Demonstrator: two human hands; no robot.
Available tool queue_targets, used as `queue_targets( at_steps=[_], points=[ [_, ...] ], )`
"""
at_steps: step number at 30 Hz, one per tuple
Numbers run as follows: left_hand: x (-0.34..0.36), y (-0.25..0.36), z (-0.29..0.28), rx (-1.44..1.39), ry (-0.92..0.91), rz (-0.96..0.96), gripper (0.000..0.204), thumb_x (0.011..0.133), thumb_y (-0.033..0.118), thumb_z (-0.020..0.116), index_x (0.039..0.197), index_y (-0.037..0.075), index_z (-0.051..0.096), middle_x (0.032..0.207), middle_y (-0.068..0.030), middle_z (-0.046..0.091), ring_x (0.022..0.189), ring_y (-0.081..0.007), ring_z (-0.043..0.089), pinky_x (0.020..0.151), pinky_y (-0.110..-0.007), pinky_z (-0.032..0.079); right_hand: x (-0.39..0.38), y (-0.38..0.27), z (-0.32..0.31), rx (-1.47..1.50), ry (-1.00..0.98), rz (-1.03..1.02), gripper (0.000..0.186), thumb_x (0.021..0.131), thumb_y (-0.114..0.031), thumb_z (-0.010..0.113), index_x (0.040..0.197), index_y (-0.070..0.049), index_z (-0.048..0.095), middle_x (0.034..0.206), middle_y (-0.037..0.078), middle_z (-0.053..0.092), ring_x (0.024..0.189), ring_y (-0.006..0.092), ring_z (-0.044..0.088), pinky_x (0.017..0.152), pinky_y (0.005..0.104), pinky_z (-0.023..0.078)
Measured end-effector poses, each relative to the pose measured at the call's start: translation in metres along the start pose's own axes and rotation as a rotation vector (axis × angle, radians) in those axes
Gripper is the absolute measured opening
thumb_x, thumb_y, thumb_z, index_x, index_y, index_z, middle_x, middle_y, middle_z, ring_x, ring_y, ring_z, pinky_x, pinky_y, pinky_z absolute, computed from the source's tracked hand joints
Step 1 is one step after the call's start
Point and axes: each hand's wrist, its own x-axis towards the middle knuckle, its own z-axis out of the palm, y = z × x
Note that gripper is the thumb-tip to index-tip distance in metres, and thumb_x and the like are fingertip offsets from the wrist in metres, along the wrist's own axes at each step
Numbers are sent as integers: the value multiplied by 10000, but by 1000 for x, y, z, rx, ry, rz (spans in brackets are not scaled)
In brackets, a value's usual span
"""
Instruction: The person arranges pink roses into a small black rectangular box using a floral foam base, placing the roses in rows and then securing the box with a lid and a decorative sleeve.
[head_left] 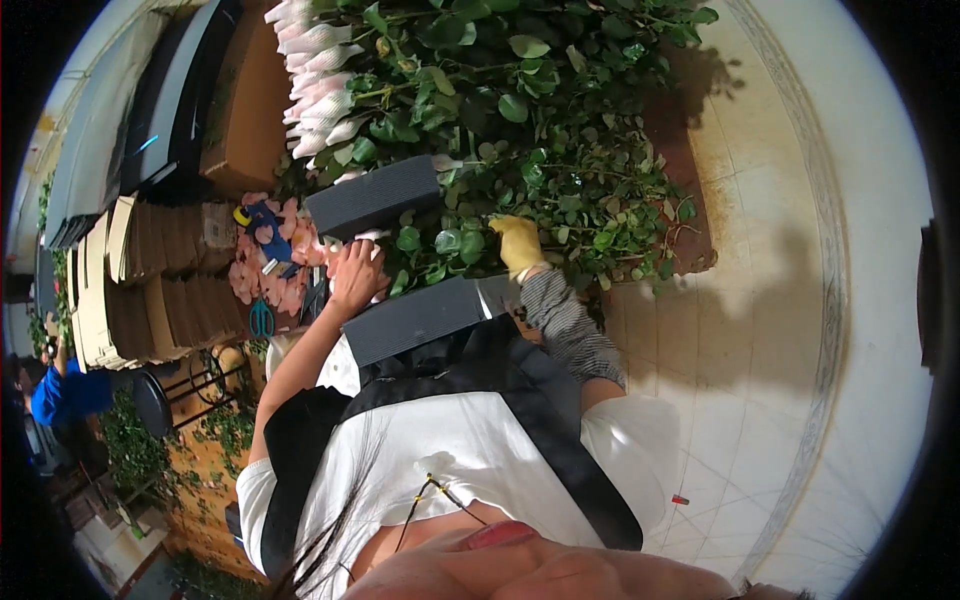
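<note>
My bare left hand (358, 277) curls over the head end of some leafy stems, between two dark grey ridged blocks. Pale bits show at its fingertips; what lies under the fingers is hidden. Wearing a yellow glove, my right hand (517, 246) is closed around the stem end of these leafy rose stems (450, 243). The far grey block (375, 195) lies tilted on the greenery, while the near grey block (425, 318) stands against my apron. Beyond them is a big pile of roses (520, 80), their heads in white mesh sleeves (322, 85).
Left of my hand, pink petals (268, 275) surround a blue tape dispenser (266, 225) and teal-handled scissors (261, 318). Stacked cardboard pieces (160, 240) and a brown box (245, 110) stand farther left. A black stool (152, 403) and a person in blue (68, 395) are beyond.
</note>
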Motion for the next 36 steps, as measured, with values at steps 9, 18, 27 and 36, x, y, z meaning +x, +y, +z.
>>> queue_targets(
  at_steps=[9, 18, 27, 36],
  points=[
    [-11, -19, 15, -184, -10, -123, 598, 601, 246, 830, 1112, 43, 596, 1307, -222, 462, 1212, -424, 442, 1009, -506, 418, 162, -92, -195, 274, 433, -344, 412, 889, -69, 641, 1299, -98, 619, 1265, 116, 640, 1140, 319, 602, 995, 406, 489],
    [-9, -20, 23, -294, -8, -116, 612, 593, 152, 794, 1142, 10, 564, 1322, -274, 412, 1208, -465, 441, 1007, -511, 433, 182, -84, -187, 85, 610, -461, 290, 707, -46, 708, 997, -45, 711, 1237, 138, 634, 1142, 336, 566, 1009, 468, 456],
    [-4, -19, 37, -347, 91, -104, 590, 592, 161, 800, 1112, 24, 558, 1405, -225, 438, 1268, -420, 437, 1062, -505, 392, 134, 42, -217, -138, 481, -63, 328, 770, 14, 596, 1066, -66, 713, 909, 139, 696, 937, 351, 635, 813, 462, 499],
    [-13, -14, 42, -551, 138, -221, 607, 613, 251, 811, 1168, 93, 625, 1238, -200, 569, 1251, -409, 471, 1025, -529, 400, 37, -36, -126, 301, 10, -546, 292, 777, 47, 616, 1022, -73, 718, 1063, 158, 727, 932, 304, 700, 792, 435, 570]
  ],
)
